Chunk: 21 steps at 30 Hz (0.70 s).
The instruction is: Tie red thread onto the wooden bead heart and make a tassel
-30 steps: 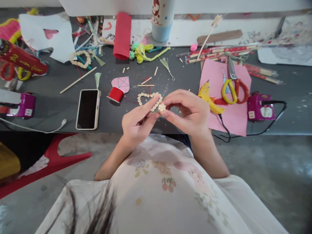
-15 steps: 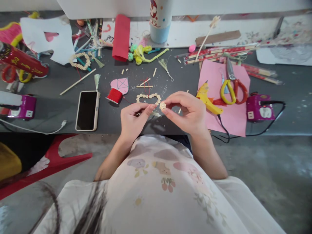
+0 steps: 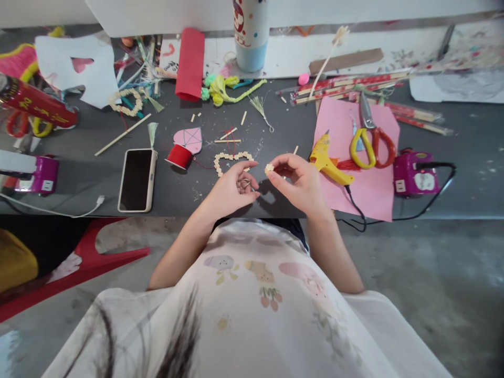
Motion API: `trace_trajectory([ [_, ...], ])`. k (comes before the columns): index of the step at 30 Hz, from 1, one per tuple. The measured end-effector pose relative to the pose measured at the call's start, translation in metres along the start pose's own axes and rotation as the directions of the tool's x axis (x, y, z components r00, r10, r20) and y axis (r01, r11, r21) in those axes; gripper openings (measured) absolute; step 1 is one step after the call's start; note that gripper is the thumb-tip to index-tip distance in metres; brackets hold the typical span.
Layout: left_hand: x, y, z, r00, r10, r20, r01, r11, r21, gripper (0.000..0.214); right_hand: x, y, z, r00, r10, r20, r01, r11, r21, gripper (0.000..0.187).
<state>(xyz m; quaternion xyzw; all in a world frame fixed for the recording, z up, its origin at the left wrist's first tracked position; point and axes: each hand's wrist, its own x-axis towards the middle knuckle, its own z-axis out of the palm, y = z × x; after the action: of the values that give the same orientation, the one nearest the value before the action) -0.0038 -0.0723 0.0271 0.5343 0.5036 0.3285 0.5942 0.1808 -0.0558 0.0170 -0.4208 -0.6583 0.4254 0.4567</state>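
Note:
Between the thumb and fingers of my right hand (image 3: pixel 297 181) is a small cream flower-shaped piece (image 3: pixel 269 168), held just above the table. My left hand (image 3: pixel 235 190) is apart from it, thumb and fingers spread, with a ring on one finger. Behind the left hand lies a heart-shaped outline of small cream pieces (image 3: pixel 234 156), partly covered by the fingers. Red thread and short wooden sticks (image 3: pixel 227 140) lie just above the heart. A spool of red thread (image 3: pixel 179 156) rests against a pink paper heart (image 3: pixel 188 138) wound with dark thread.
On the right, pink paper (image 3: pixel 370 197) carries a yellow glue gun (image 3: pixel 329 163) and scissors (image 3: pixel 367 131); its cord runs near the table's front edge. A phone (image 3: pixel 137 179) lies left. A cup (image 3: pixel 251 44) and bundled sticks (image 3: pixel 354 83) stand and lie at the back.
My left hand has let go of the flower-shaped piece area, opened and moved slightly down. The right hand keeps the piece. The whole view has shifted a little.

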Motion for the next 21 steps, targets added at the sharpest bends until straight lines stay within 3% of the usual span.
trace_trajectory([
  [3,-0.001,0.001,0.003,0.998,-0.045,0.044,0.051,0.990,-0.132,0.066,-0.006,0.008,-0.004,0.991,0.078,0.109,-0.084,0.995,0.049,0.014],
  [7,-0.003,0.004,0.002,0.990,-0.122,0.066,0.135,0.957,-0.257,0.051,-0.013,0.014,-0.002,0.946,0.164,0.279,-0.225,0.954,0.201,0.019],
  [12,-0.005,0.008,-0.003,0.983,-0.178,0.043,0.180,0.893,-0.413,0.042,-0.013,0.010,0.004,0.930,0.177,0.323,-0.290,0.891,0.348,0.024],
  [18,-0.010,0.012,-0.006,0.988,-0.154,0.032,0.153,0.896,-0.416,0.040,-0.010,0.010,0.007,0.889,0.152,0.431,-0.370,0.793,0.484,0.024],
  [21,-0.017,0.010,-0.008,0.994,-0.113,0.004,0.107,0.930,-0.352,0.036,-0.013,0.008,0.008,0.839,0.223,0.496,-0.485,0.719,0.498,0.023],
])
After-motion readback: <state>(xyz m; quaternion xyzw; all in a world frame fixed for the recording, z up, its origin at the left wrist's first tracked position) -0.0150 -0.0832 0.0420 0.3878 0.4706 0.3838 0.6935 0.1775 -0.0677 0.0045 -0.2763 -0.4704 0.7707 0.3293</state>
